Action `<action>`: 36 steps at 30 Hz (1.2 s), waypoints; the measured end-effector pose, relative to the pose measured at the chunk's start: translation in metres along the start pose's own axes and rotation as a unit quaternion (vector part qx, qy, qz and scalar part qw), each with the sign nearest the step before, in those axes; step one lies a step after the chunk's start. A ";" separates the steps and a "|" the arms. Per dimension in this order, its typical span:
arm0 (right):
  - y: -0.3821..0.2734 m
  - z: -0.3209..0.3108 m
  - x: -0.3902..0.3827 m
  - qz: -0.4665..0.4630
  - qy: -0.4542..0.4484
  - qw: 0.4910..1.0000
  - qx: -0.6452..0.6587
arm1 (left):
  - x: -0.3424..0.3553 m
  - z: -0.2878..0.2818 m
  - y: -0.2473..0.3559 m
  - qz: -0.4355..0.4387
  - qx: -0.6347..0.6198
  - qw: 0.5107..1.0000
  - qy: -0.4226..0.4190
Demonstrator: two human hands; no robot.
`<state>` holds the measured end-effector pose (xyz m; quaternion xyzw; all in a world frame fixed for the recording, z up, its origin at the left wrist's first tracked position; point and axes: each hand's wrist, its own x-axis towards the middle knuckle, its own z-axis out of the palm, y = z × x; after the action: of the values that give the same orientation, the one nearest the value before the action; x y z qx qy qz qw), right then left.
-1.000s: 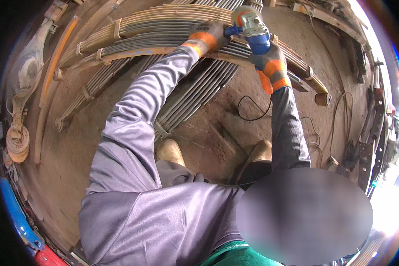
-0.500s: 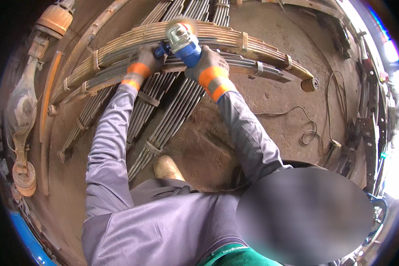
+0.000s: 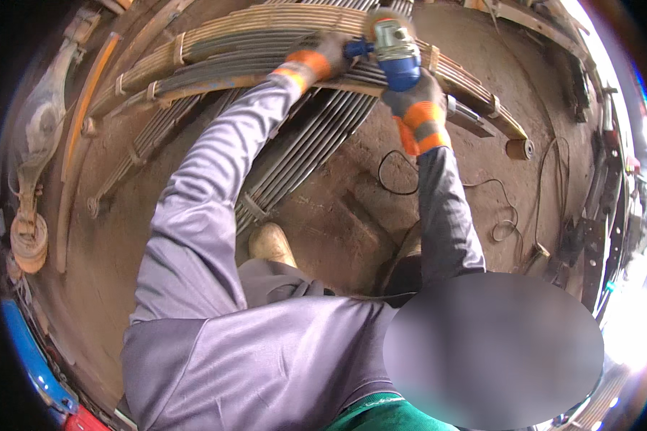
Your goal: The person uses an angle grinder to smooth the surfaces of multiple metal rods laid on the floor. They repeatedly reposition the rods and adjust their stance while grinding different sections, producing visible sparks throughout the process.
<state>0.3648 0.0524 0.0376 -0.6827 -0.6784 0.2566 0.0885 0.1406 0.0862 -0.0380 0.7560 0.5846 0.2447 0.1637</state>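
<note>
A blue and silver angle grinder (image 3: 398, 56) is held in both my gloved hands over a curved, rusty leaf spring pack (image 3: 280, 21). My right hand (image 3: 418, 98), in a grey glove with orange bands, wraps round the blue body. Around the blue side handle my left hand (image 3: 322, 54) is closed, its fingertips partly hidden. The grinder's disc (image 3: 389, 23) looks blurred and lies over the pack's far leaves, right of the middle; whether it touches them I cannot tell. Metal clips, such as the one right of the grinder (image 3: 433, 59), bind the leaves.
More leaf spring packs (image 3: 316, 144) lie beneath, running toward my boot (image 3: 272, 244). A thin cable (image 3: 510, 208) loops over the brown floor at the right. On the left stand a rusty axle housing (image 3: 44, 129) and an orange bar (image 3: 86, 108).
Both hands have carried the grinder to the right along the leaf spring pack. My view has shifted a little, and more cable shows beside my right forearm.
</note>
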 end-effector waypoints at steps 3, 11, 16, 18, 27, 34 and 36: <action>-0.001 -0.003 -0.001 -0.005 0.014 1.000 0.011 | 0.015 0.015 -0.019 -0.019 0.016 0.999 0.020; 0.039 -0.003 -0.011 0.039 -0.019 0.996 0.082 | -0.009 -0.014 0.055 -0.065 0.088 0.990 -0.084; 0.047 -0.001 -0.029 0.001 0.188 0.982 0.022 | -0.002 -0.042 0.091 -0.021 0.090 0.995 -0.021; 0.058 -0.004 -0.030 -0.015 0.199 0.978 0.066 | -0.002 -0.041 0.101 0.001 0.089 0.995 -0.041; 0.022 0.006 -0.013 0.042 0.019 0.984 0.174 | 0.004 -0.017 0.023 0.031 0.043 0.998 0.031; -0.019 0.071 -0.013 0.081 0.058 0.887 0.451 | 0.043 -0.129 0.110 -0.049 0.391 0.894 -0.215; -0.046 0.082 -0.015 0.103 0.018 0.830 0.548 | 0.061 -0.145 0.114 -0.005 0.460 0.849 -0.259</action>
<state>0.2863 0.0217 -0.0076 -0.5922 -0.3508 0.5818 0.4333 0.1625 0.1094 0.1536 0.7778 0.5705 -0.2578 -0.0557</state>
